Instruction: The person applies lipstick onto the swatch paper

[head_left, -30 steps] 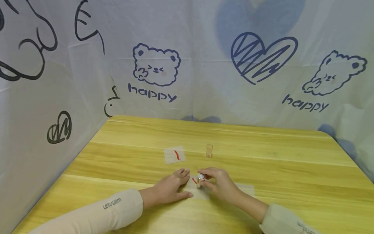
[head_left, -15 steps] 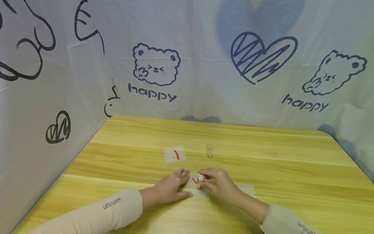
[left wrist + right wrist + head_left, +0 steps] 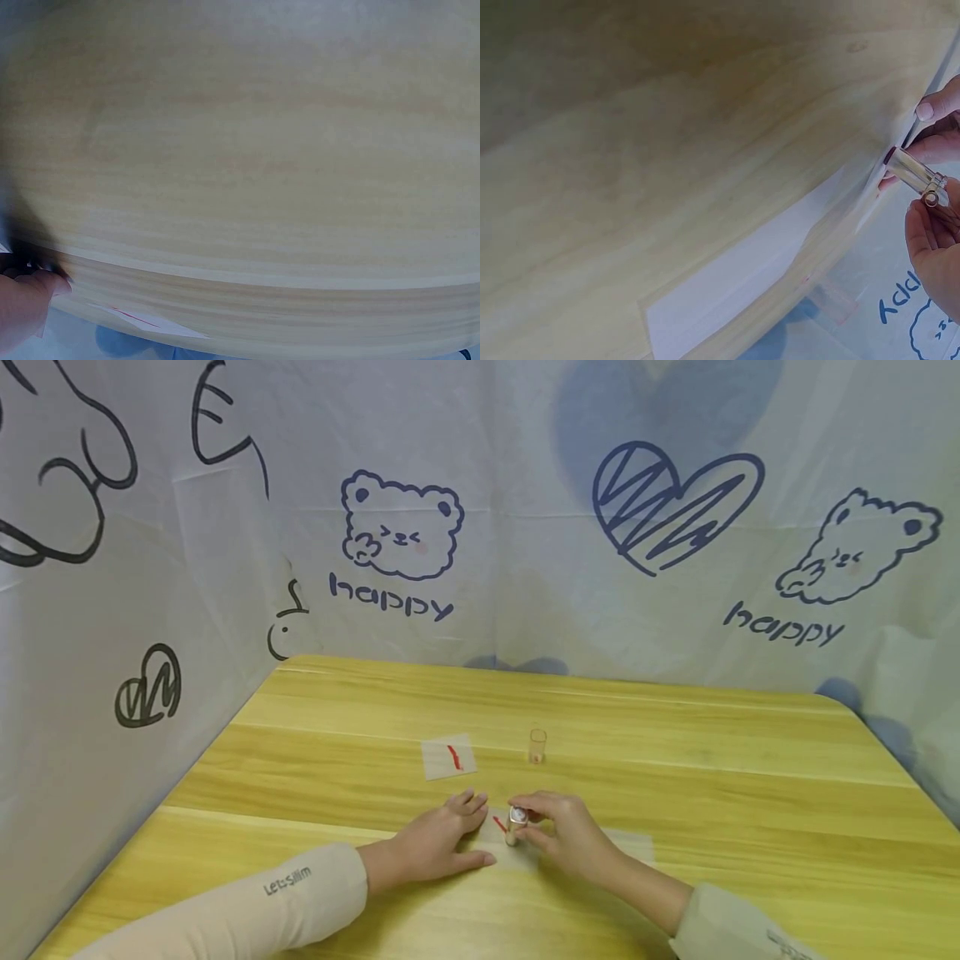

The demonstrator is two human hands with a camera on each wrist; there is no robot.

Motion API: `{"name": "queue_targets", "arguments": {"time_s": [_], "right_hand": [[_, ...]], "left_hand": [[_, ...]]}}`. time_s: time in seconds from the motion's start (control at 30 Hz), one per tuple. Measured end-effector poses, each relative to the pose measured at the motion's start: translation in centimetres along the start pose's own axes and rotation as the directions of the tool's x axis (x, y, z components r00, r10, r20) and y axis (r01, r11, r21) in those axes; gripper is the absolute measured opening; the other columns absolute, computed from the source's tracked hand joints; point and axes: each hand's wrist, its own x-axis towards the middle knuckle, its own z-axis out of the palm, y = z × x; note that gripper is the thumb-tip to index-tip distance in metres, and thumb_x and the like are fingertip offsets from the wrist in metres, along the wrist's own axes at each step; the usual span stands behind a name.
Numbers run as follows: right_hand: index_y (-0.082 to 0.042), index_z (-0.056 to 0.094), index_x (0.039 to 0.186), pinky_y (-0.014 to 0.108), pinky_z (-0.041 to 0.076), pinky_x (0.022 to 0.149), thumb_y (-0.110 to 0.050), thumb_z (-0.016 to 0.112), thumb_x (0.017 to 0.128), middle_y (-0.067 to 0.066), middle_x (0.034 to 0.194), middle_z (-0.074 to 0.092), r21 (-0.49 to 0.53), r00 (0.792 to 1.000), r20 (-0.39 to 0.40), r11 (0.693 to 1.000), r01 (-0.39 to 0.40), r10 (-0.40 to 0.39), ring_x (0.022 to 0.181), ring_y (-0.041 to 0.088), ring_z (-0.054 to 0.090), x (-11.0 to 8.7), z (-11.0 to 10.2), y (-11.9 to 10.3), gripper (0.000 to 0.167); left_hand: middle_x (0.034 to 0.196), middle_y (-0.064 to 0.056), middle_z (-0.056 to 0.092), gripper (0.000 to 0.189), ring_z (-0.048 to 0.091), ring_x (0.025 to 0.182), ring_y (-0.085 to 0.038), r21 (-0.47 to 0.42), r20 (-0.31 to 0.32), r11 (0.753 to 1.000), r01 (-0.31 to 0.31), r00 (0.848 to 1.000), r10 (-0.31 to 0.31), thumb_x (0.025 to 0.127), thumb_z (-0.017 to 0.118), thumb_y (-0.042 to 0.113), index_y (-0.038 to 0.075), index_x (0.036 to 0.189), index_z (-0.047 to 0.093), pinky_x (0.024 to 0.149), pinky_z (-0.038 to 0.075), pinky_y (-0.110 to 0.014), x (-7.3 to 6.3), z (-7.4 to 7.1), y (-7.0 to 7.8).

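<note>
In the head view, my right hand (image 3: pixel 573 835) pinches a lipstick (image 3: pixel 517 817) between thumb and fingers. Its lower end meets a long white paper strip (image 3: pixel 633 845) at the end of a short red stroke (image 3: pixel 498 823). The right wrist view shows the same lipstick (image 3: pixel 911 169) with a shiny, pale metallic body and a dark red tip close over the paper (image 3: pixel 731 277). My left hand (image 3: pixel 438 842) rests on the strip's left part with fingers spread, covering that end.
Beyond the hands, a small white paper square (image 3: pixel 435 766) bears a red stroke. A clear cap (image 3: pixel 537 746) stands upright to its right. The wood-grain table (image 3: pixel 712 777) meets a white curtain (image 3: pixel 525 593) with drawings at the back and left.
The lipstick has edged very slightly toward me. My left hand stays in place on the paper.
</note>
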Motion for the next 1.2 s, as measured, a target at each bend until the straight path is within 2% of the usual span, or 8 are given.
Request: {"name": "queue_targets", "arguments": {"time_s": [0.77, 1.2], "right_hand": [[0.01, 0.062, 0.108, 0.027, 0.057, 0.076, -0.002, 0.068, 0.08, 0.016, 0.099, 0.069, 0.011, 0.999, -0.009, 0.999, 0.038, -0.038, 0.085, 0.024, 0.066, -0.65, -0.09, -0.11, 0.032], [0.009, 0.062, 0.109, 0.027, 0.056, 0.077, -0.002, 0.068, 0.08, 0.017, 0.101, 0.068, 0.002, 1.0, 0.005, 1.0, 0.023, -0.023, 0.086, 0.023, 0.066, -0.96, -0.4, -0.39, 0.031]], "left_hand": [[0.144, -0.019, 0.038, 0.067, 0.032, 0.135, -0.038, 0.012, -0.007, 1.0, 0.003, 1.0, -0.003, 0.089, 0.058, 0.045, -0.004, 0.132, 0.047, 0.106, 0.036, -0.05, -0.09, 0.09, 0.08], [0.145, -0.019, 0.037, 0.067, 0.031, 0.136, -0.038, 0.01, 0.004, 1.0, 0.004, 1.0, -0.004, 0.089, 0.057, 0.046, -0.004, 0.133, 0.046, 0.106, 0.035, -0.05, -0.11, 0.0, 0.14]]}}
